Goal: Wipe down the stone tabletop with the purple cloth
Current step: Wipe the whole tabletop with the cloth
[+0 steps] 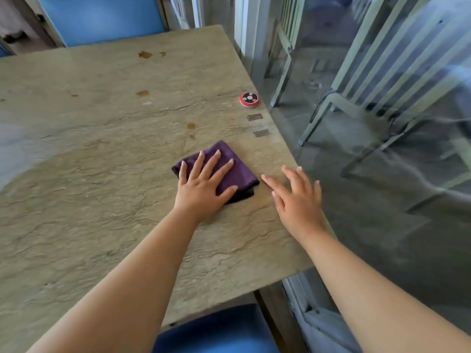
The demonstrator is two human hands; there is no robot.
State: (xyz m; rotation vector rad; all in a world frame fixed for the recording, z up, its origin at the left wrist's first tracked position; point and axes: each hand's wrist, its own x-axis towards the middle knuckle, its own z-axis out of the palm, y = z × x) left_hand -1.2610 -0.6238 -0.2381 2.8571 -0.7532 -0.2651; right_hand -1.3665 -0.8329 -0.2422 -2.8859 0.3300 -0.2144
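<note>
Stone tabletop (102,154), folded purple cloth (239,171) lying flat, round red call button (249,99) near edge, brown stains (145,54)

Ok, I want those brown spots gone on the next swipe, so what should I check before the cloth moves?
1. Left hand flat on the purple cloth: ok.
2. Cloth folded, lying flat on the stone tabletop: ok.
3. Brown stains just beyond the cloth, unwiped: not ok.
4. Red call button near the table edge, in the far sweep path: not ok.
5. Right hand free, fingers spread: ok.
6. Cloth damp: cannot tell.
</note>
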